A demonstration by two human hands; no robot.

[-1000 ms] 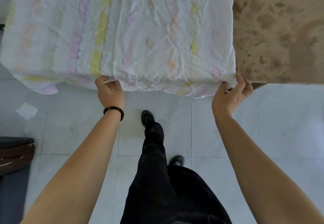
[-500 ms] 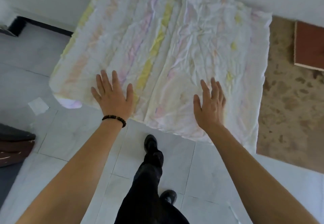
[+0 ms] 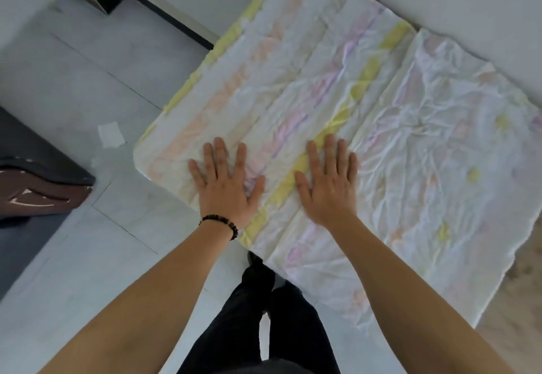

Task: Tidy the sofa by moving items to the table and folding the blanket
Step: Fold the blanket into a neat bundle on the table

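Note:
A white blanket [image 3: 366, 115] with pale pink, orange and yellow stripes lies folded and spread flat over the sofa seat, wrinkled on its right half. My left hand [image 3: 225, 186], with a dark bead bracelet at the wrist, lies flat on the blanket near its front left corner, fingers straight and spread. My right hand [image 3: 328, 183] presses flat on the yellow stripe just to the right, fingers straight. Both palms rest on the cloth and neither grips it.
A strip of mottled brown sofa seat [image 3: 516, 309] shows at the lower right. Grey floor tiles [image 3: 88, 86] stretch to the left, with a scrap of white paper [image 3: 111, 134]. A dark brown piece of furniture [image 3: 38, 189] stands at the far left. My black-trousered legs [image 3: 264, 315] are below.
A second ago both hands held the blanket's front edge. They let go and laid flat on top. Since half a second ago they have moved closer together toward the blanket's left part.

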